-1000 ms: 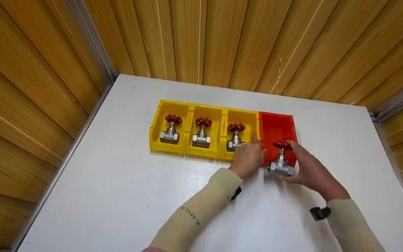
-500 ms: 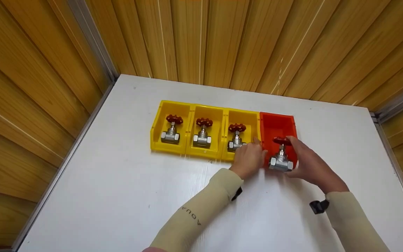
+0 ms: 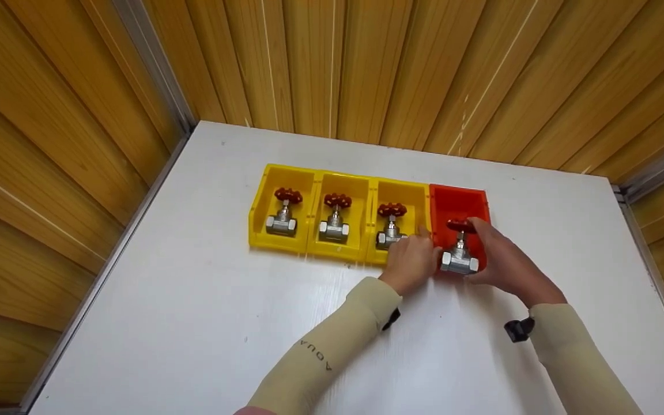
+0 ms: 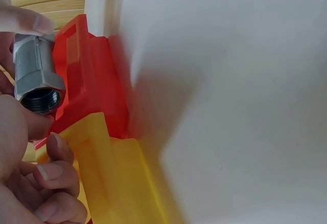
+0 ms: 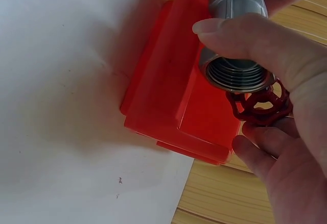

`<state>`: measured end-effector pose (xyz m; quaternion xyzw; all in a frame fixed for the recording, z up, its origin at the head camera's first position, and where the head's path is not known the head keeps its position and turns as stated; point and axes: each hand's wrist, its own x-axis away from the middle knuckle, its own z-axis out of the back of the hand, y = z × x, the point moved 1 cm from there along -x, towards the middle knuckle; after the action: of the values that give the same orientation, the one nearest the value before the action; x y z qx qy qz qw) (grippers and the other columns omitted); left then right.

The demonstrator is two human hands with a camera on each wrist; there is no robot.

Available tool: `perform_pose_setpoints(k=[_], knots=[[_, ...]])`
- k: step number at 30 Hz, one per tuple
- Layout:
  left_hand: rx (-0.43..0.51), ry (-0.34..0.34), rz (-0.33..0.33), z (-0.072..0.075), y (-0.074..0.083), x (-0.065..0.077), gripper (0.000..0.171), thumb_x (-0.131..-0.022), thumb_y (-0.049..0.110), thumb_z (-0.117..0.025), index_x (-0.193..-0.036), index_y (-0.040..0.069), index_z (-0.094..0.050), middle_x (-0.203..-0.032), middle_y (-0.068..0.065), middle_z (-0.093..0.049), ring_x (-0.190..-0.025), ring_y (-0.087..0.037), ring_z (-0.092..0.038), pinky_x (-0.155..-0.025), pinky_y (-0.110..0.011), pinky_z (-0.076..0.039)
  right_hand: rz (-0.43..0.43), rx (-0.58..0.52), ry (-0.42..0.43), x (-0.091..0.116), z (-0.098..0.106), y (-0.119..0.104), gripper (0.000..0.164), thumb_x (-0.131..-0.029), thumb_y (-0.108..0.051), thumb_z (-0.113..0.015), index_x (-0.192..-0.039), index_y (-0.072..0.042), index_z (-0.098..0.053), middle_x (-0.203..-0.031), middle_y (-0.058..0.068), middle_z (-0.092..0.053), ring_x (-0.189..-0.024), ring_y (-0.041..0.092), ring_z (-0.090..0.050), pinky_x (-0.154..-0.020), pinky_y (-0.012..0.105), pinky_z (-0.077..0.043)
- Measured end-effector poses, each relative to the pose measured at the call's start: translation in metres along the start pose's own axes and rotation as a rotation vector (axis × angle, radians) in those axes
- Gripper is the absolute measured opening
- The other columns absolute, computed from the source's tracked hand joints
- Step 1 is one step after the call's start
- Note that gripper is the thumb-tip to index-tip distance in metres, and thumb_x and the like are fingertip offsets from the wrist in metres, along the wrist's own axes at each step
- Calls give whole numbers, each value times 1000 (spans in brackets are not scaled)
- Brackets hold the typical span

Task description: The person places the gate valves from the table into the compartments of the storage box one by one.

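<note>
My right hand holds a gate valve upright over the front of the red bin, fingers at its red handwheel and thumb low on its steel body. The right wrist view shows the thumb across the valve's body, by its threaded end. My left hand grips the adjoining walls of the red bin and the nearest yellow bin; in the left wrist view its fingers are curled at the yellow front. Another valve stands in that yellow bin, partly hidden by this hand.
Two more yellow bins continue the row leftward, each with a red-wheeled valve inside. The row rests on a white table. Wood-panel walls rise behind and at both sides.
My right hand has moved the valve away from me, from the red bin's front edge further over the bin. The left hand has stayed in place.
</note>
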<state>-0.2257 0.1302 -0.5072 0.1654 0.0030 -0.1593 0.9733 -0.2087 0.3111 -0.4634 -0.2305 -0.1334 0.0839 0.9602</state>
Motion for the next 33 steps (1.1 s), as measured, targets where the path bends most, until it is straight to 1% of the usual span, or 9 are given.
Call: perform_pose_setpoints(k=[4,9,14,16,20,26,33], knots=[[-2,-10,5,0,0,1,51,-97,47,-50,-127,6,-53,-66,3,-56,-58,-13,-51,-49,-23,-39,2,-7,5,-4,1,1,112,-64,-15,-91,-150,-16,-18,-151,15,-34,-134,39,-36,-99,59,-42],[-10,-3,-2,1,0,1,50,-97,46,-51,-127,5,-53,-65,3,-56,-54,-12,-50,-46,-23,-38,2,-10,18,-10,4,2,113,-64,-15,-91,-150,-13,-18,-151,16,-33,-135,39,-34,-99,60,-41],[-17,-15,0,-1,2,0,55,-96,47,-52,-132,4,-52,-65,4,-56,-55,-12,-51,-46,-22,-37,2,11,35,-15,6,4,114,-65,-9,-89,-151,-11,-16,-151,19,-32,-134,40,-34,-99,60,-41],[-28,-21,9,-2,2,-1,58,-96,48,-52,-136,5,-50,-64,4,-55,-55,-12,-50,-45,-22,-37,1,18,39,-18,6,5,114,-65,-9,-89,-151,-10,-16,-151,19,-31,-135,41,-34,-100,59,-41],[-49,-17,19,-3,3,-1,60,-97,49,-50,-138,6,-48,-64,5,-55,-54,-12,-50,-44,-23,-37,-17,-3,32,-21,8,7,116,-66,-11,-89,-153,-12,-13,-153,19,-28,-137,42,-31,-100,60,-40],[-23,-19,6,-3,2,-1,61,-97,48,-49,-140,4,-47,-61,5,-51,-52,-11,-48,-45,-22,-35,-40,-21,24,-26,10,10,119,-66,-13,-90,-154,-15,-10,-154,18,-27,-137,41,-29,-100,61,-39],[-6,-22,2,-2,1,-1,62,-98,48,-49,-140,3,-47,-60,5,-50,-52,-11,-47,-44,-22,-34,-45,-13,18,-31,9,10,119,-66,-11,-89,-154,-14,-9,-154,19,-26,-136,43,-30,-100,63,-38]])
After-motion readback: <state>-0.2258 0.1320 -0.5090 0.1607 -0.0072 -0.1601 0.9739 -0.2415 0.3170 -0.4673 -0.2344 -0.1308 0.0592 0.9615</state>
